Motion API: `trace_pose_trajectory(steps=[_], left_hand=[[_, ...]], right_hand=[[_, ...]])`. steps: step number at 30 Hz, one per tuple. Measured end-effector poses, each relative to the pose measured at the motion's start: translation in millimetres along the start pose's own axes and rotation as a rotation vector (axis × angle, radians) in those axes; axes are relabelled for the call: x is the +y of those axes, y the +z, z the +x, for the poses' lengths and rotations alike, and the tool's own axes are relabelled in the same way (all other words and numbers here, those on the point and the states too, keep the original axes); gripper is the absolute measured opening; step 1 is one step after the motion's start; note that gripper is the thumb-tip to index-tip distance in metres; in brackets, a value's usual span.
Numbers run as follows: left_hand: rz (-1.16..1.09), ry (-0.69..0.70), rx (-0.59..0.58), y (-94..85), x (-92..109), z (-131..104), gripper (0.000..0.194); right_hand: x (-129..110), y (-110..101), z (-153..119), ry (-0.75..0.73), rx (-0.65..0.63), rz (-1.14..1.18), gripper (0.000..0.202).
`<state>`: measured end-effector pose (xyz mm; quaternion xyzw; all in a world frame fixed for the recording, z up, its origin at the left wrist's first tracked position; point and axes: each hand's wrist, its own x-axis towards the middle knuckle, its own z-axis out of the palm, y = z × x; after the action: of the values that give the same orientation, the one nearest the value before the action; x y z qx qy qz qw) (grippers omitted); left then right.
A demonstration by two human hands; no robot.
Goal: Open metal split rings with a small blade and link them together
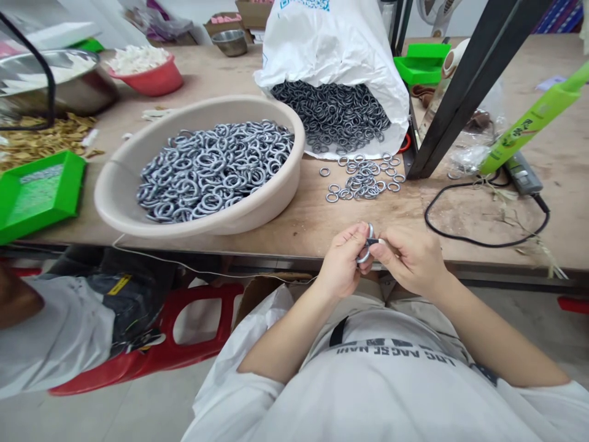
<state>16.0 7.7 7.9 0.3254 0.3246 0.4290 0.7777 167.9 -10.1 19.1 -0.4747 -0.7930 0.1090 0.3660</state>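
My left hand (345, 258) pinches a grey ring (363, 257) just past the table's front edge. Close beside it, my right hand (409, 255) has its thumb and fingers closed on a small dark piece (372, 242) that lies against the ring. A beige basin (271, 212) full of larger grey rings (211, 166) stands to the left of my hands. Beyond my hands, loose small rings (363, 181) are scattered in front of a white sack (322, 49) with dark rings (334, 113) at its mouth.
A dark metal post (464, 92) rises at the right, beside a green tube (534, 120) and a black cable (478, 244). Green tray (69, 190), red bowl (161, 80) and metal basin (87, 89) stand left. Another person's sleeve (59, 331) shows near a red stool (197, 350).
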Motion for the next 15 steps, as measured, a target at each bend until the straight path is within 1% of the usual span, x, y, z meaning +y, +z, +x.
trace_pose_trajectory(steps=[4, 7, 9, 11, 12, 13, 15], left_hand=[[-0.011, -0.001, -0.006, 2.4, 0.0, 0.0, 0.044], [-0.006, -0.011, -0.024, 3.5, -1.5, -4.7, 0.044], [0.018, -0.049, -0.106, 3.8, -2.8, -10.0, 0.043], [0.032, -0.086, -0.187, 2.8, -3.3, -14.0, 0.043], [0.026, -0.087, -0.196, 1.7, -2.9, -14.5, 0.043], [0.009, -0.074, -0.179, 0.2, -2.0, -13.8, 0.041], [-0.035, -0.025, -0.101, -4.1, 0.8, -9.3, 0.036]], right_hand=[[-2.7, -0.7, -1.2, -0.008, -0.015, 0.004, 0.038], [4.1, -0.7, -1.7, 0.022, -0.035, 0.024, 0.041], [17.4, -2.3, 1.0, 0.131, -0.013, 0.032, 0.045], [36.5, -5.6, 7.9, 0.275, 0.042, 0.031, 0.048], [46.7, -7.5, 13.1, 0.325, 0.06, 0.024, 0.049], [56.6, -9.4, 19.4, 0.351, 0.057, -0.002, 0.047], [74.1, -12.0, 34.5, 0.376, -0.008, -0.144, 0.043]])
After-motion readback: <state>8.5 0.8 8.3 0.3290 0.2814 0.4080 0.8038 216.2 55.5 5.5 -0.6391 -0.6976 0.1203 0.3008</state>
